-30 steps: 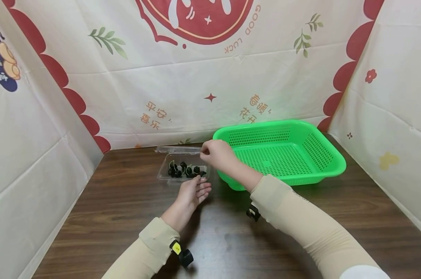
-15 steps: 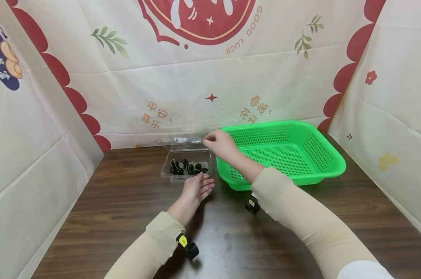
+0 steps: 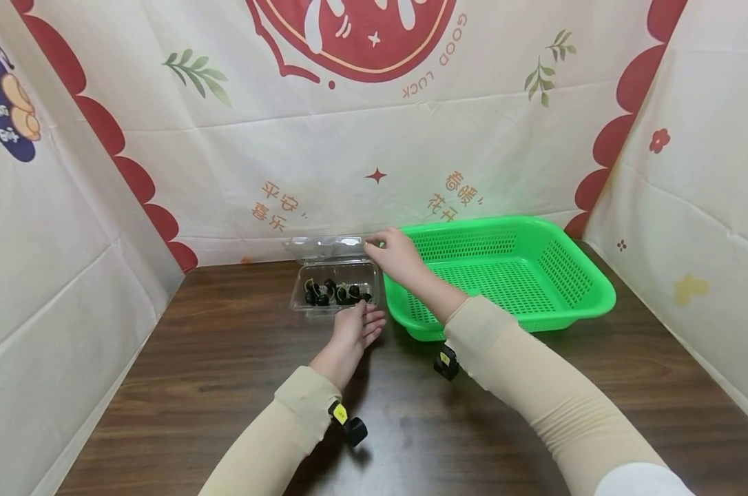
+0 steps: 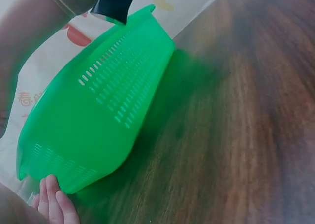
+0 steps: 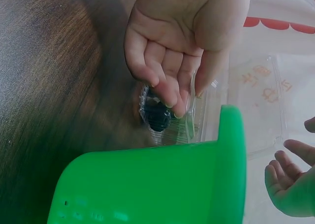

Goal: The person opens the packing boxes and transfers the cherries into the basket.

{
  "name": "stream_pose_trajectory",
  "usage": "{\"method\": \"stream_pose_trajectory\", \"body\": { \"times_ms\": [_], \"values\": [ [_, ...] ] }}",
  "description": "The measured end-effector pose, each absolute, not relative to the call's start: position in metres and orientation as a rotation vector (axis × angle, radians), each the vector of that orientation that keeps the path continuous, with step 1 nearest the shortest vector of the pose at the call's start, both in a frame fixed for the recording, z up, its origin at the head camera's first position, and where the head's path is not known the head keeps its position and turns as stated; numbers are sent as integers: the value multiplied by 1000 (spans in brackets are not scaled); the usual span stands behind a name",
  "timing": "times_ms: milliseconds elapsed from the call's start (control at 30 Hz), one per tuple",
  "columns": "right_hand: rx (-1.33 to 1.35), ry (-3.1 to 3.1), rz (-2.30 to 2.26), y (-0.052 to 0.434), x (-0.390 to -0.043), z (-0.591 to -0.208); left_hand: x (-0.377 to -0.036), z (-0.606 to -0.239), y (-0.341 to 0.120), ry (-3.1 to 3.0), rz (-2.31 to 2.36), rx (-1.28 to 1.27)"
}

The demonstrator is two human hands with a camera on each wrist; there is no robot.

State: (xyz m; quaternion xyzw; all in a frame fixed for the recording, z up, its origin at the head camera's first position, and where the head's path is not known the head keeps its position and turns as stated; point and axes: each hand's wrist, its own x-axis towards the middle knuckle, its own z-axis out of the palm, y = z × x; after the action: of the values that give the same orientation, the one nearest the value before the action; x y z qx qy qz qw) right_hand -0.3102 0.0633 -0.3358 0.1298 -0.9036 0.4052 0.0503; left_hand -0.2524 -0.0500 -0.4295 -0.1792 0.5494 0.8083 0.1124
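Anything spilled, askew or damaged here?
Nothing stands out. The clear clamshell box sits flat on the table, lid raised by the right hand, dark fruits all inside. The left hand touches its near edge; the green basket stands level, empty.

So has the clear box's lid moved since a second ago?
Yes. The right hand pinches the lid and has swung it up and back toward the cloth backdrop; it now stands behind the clear box beside the green basket.

We count two hands, left (image 3: pixel 355 331) and right (image 3: pixel 397 253), one green basket (image 3: pixel 572 303), one clear clamshell box (image 3: pixel 312 301) mid-frame, and roughly ten dark fruits (image 3: pixel 337 293) inside it.
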Motion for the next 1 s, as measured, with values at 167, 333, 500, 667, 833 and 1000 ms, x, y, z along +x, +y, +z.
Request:
{"method": "stream_pose_trajectory", "body": {
  "times_ms": [167, 333, 500, 667, 833, 1000],
  "values": [
    [371, -2736, 1216, 63, -313, -338, -259, -429, -47, 1609, 2359, -552],
    [348, -2722, 1250, 63, -316, -340, -265, -432, -49, 1644, 2346, -532],
    [345, -2722, 1265, 64, -319, -341, -271, -435, -49, 1673, 2332, -543],
    [345, -2721, 1255, 65, -320, -340, -278, -437, -47, 1702, 2314, -519],
    [354, -2719, 1264, 66, -320, -340, -282, -436, -46, 1711, 2293, -515],
    [363, -2710, 1276, 68, -318, -338, -281, -436, -47, 1740, 2268, -534]
  ]
}}
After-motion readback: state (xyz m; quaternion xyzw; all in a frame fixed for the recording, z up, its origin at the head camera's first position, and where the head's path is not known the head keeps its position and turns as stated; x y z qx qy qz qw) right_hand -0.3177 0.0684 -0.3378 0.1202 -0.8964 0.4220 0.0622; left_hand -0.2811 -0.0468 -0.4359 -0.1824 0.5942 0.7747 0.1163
